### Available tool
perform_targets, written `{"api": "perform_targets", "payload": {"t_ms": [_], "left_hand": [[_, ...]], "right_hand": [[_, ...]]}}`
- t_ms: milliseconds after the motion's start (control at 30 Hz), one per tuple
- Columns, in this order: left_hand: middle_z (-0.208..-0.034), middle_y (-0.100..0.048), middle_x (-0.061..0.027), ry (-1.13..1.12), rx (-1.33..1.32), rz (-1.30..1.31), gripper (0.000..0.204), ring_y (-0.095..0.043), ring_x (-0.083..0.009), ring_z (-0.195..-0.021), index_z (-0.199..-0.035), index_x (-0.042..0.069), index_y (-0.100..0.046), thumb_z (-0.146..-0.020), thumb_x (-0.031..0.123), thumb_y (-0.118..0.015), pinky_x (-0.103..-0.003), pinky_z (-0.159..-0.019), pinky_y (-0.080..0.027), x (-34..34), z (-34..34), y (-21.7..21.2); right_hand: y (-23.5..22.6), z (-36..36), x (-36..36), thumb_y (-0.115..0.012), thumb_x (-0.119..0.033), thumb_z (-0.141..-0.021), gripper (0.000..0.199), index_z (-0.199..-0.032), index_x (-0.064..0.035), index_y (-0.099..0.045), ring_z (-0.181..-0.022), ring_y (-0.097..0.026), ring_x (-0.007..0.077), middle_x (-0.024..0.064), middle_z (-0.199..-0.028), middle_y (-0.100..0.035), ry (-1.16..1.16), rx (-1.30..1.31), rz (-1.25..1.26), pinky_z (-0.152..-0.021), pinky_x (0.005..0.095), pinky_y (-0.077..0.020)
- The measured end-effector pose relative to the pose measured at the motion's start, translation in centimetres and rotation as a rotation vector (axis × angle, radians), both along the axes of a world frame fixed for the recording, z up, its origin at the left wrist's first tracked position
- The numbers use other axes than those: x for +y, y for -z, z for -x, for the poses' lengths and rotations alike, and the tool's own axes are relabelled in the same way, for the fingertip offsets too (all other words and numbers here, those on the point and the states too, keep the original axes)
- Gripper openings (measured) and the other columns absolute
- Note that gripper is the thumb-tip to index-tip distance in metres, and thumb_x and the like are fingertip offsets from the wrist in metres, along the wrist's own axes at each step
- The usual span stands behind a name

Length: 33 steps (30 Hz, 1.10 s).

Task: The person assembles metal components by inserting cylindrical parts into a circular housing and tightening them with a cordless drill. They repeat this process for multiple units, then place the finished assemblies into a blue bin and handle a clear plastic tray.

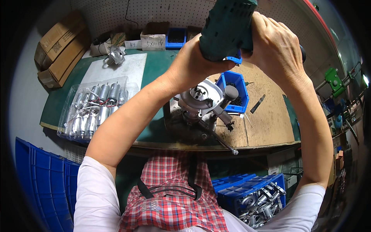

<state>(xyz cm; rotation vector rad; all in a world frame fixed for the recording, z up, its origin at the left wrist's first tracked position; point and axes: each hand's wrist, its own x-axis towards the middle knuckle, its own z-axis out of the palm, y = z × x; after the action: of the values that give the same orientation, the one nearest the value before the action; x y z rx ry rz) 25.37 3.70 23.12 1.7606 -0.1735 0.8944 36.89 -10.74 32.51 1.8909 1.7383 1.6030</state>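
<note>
Both my hands are raised high in front of me around a dark green power tool (227, 29) that looks like a drill. My left hand (192, 58) is wrapped round its body from the left and below. My right hand (277, 48) closes round its right side, where the handle seems to be; most of those fingers are hidden. The tool's working end is not clearly visible. Below my hands, a round grey metal housing (196, 101) sits on a dark fixture (189, 129) near the bench edge. Close beside it is a blue bin (243, 91) of small black screws.
A clear plastic tray (65, 116) of silver motors lies at left. Cardboard boxes (62, 48) stand behind it, near a loose metal part (115, 56). A dark pen-like tool (257, 104) lies on cardboard at right. Below the bench, a blue crate (228, 193) holds metal parts.
</note>
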Motion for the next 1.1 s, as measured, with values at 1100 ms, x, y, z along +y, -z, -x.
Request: {"api": "perform_targets", "payload": {"t_ms": [1100], "left_hand": [[-0.090, -0.068, -0.0130, -0.233, -0.005, -0.033, 0.052, -0.068, -0.0214, -0.087, -0.107, -0.001, -0.058, -0.070, 0.027, -0.082, -0.034, -0.079, -0.054, 0.4, -1.8, 2.0]], "right_hand": [[0.4, -0.4, 0.7, -0.087, -0.018, -0.057, 0.065, -0.112, -0.0050, -0.055, -0.090, -0.068, 0.0345, 0.0171, -0.091, -0.068, 0.000, 0.100, -0.042, -0.082, 0.0415, -0.0552]]}}
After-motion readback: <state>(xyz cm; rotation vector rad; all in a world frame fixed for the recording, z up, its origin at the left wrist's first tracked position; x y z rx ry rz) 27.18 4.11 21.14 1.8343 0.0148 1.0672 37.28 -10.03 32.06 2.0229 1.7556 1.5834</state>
